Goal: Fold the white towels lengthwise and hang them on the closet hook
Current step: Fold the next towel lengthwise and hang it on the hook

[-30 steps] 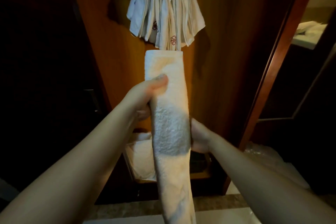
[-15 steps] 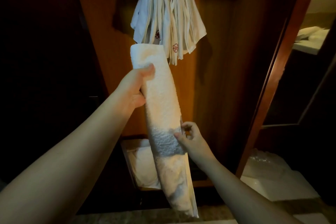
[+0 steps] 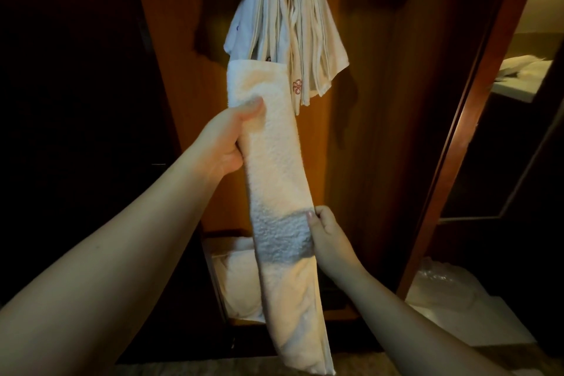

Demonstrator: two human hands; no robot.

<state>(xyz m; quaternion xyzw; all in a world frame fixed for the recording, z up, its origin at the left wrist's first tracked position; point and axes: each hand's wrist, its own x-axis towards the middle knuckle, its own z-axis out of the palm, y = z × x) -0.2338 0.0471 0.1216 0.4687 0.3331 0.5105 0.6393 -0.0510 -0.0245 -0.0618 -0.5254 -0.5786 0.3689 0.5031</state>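
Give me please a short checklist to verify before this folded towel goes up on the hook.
1. Left hand grips the folded towel near its top: ok.
2. Right hand pinches the towel's right edge lower down: ok.
3. Towel folded into a long narrow strip: ok.
4. Towel's top end reaches the hanging towels: ok, it overlaps their lower edges.
5. Free room on the hook: cannot tell, the hanging towels cover it.
6. Lower end hangs free: ok.

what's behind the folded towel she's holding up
Behind the folded towel, gripped by the left hand and right hand, are the lower ends of the hung towels, the wooden closet panel, and a white bundle low down. The rest is covered.
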